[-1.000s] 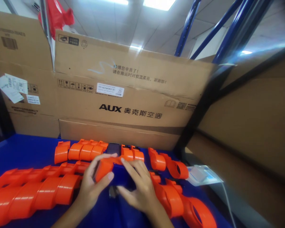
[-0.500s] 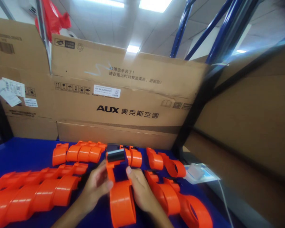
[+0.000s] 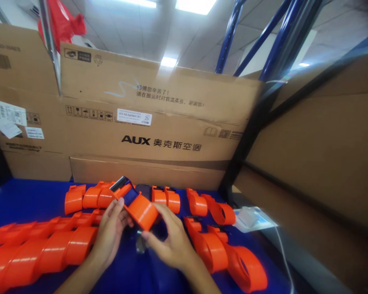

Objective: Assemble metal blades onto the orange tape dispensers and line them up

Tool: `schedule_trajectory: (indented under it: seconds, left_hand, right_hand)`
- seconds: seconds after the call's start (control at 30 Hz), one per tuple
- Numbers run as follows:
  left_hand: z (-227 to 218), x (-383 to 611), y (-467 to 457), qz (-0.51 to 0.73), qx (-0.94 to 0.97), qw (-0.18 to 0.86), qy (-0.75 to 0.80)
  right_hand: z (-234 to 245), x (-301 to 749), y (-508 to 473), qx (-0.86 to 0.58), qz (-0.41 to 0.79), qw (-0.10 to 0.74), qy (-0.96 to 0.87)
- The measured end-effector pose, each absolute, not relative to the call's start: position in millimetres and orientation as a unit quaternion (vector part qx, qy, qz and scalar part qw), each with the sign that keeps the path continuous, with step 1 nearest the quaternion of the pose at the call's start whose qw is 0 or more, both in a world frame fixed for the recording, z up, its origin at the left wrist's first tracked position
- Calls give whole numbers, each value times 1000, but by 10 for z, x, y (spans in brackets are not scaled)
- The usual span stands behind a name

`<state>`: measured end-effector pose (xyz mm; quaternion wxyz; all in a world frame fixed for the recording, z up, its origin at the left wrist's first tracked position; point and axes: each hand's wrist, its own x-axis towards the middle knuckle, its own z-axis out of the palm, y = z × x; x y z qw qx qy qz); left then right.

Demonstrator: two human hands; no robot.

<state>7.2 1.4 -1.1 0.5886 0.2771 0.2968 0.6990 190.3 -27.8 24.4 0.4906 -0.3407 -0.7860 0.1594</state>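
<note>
1. Orange tape holder (image 3: 142,210): it is up in the air, tilted, over the middle of the blue surface (image 3: 37,196). Big cardboard (image 3: 159,126) stands along the back edge, maybe as a wall to stop things falling off.
2. The long left row (image 3: 53,249) of more holders starts by the near left corner. They are packed side by side, maybe to save room.
3. The shorter right row (image 3: 214,249) sits toward the right edge. That way, the hands can work between the rows.
4. The left hand (image 3: 110,224) has its fingers clamped on the blade end. The right hand (image 3: 170,237) has its fingers clamped on the round end. Two hands likely keep it steady.
5. The blade (image 3: 119,183) points up, away from the fingers, perhaps so nobody gets poked.
6. A silver bit (image 3: 140,243) lies below; it is too blurry to name.
</note>
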Motion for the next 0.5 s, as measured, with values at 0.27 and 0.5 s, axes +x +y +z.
schedule_trajectory:
  seconds: [0.27, 0.5]
  left_hand:
    - [-58, 57, -21, 645, 369, 604, 286]
    - [-87, 39, -61, 630, 407, 598, 281]
  right_hand:
    - [223, 2044, -14, -402, 216, 683, -571]
    - [673, 2679, 112, -624, 85, 590, -505]
